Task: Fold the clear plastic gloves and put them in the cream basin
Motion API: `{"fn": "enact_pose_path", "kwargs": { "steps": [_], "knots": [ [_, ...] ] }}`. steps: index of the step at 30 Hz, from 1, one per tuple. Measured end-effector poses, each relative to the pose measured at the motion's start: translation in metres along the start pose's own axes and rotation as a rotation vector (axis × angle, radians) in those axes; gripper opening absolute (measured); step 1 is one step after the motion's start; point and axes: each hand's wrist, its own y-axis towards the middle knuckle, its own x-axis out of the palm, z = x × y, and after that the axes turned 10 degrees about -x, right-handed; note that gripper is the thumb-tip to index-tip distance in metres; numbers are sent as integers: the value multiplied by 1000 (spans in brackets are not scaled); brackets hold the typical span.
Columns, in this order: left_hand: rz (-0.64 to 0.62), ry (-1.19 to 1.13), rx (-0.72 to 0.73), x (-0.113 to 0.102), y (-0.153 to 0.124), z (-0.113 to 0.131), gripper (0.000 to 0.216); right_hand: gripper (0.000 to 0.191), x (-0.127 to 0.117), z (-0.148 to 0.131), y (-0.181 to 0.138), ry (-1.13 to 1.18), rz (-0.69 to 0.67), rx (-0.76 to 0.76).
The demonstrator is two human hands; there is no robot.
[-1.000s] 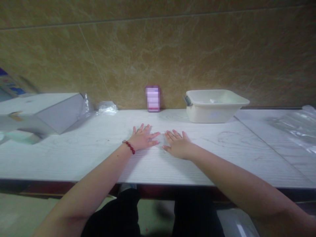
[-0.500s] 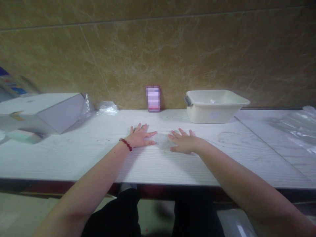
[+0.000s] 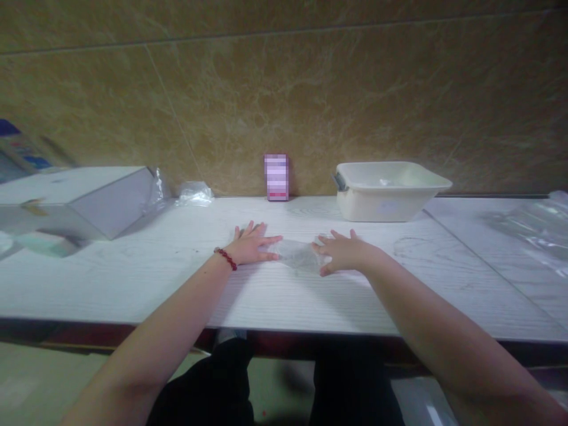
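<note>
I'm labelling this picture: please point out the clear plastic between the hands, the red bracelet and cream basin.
Clear plastic (image 3: pixel 299 256), head view, exposed middle.
Red bracelet (image 3: pixel 227 258), head view, its beads.
Cream basin (image 3: pixel 367 205), head view, front wall.

A shiny brown wall (image 3: pixel 337 94) with pale squiggles fills the top half of the frame. A thin line (image 3: pixel 248 36) runs across it. Below is a long white table (image 3: pixel 146 290) with wood stripes and a seam at the right. The pale floor (image 3: pixel 35 384) shows at the lower left. The top corners look dim.
</note>
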Motion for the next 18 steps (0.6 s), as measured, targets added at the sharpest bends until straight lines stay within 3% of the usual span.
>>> {"fn": "enact_pose_path", "kwargs": {
  "steps": [13,16,18],
  "knots": [
    [17,-16,-16,1,0,-3,68,52,-4,-5,-10,-61,43,43],
    [39,-22,3,0,0,-4,67,35,-7,-7,-11,-31,98,104],
    [66,-41,15,0,1,-4,63,35,-9,-8,-10,-20,161,189]
  ]
}}
